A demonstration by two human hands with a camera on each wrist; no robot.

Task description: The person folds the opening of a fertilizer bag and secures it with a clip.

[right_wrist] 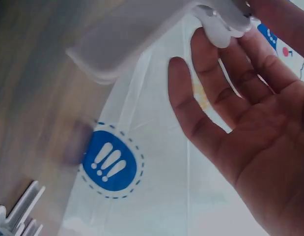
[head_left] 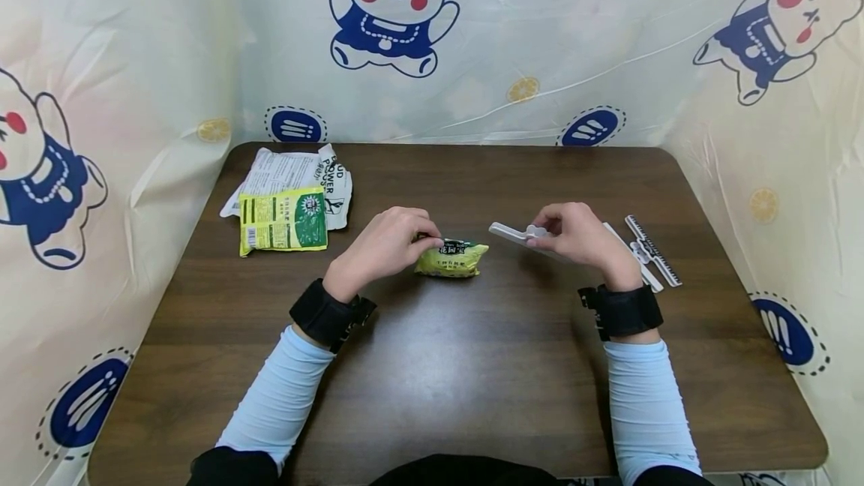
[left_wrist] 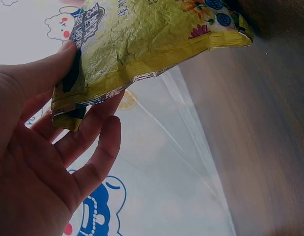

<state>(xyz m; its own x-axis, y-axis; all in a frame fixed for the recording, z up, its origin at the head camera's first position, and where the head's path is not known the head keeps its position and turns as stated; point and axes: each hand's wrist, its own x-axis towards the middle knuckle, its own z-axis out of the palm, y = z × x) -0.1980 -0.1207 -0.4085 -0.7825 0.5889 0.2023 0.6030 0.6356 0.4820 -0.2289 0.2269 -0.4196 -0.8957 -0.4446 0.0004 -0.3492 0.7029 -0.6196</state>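
Observation:
My left hand [head_left: 381,246] pinches one end of a small yellow-green packet [head_left: 452,262] near the middle of the table. In the left wrist view the thumb lies over the crinkled packet [left_wrist: 137,44] and the fingers are beneath its edge; flowers are printed on it. To its right, my right hand [head_left: 579,235] holds a white plastic bag clip [head_left: 506,231] between thumb and fingers, its long flat end pointing left at the packet. A gap separates the two. In the right wrist view the clip [right_wrist: 127,39] crosses the top, with the lower fingers spread loosely below it.
Beside my right wrist lie more white bag clips, one toothed clip [head_left: 653,251] among them. At the back left of the brown table [head_left: 439,366], a yellow and green packet [head_left: 280,223] overlaps a white printed packet [head_left: 283,171]. A patterned curtain [head_left: 472,111] surrounds the table.

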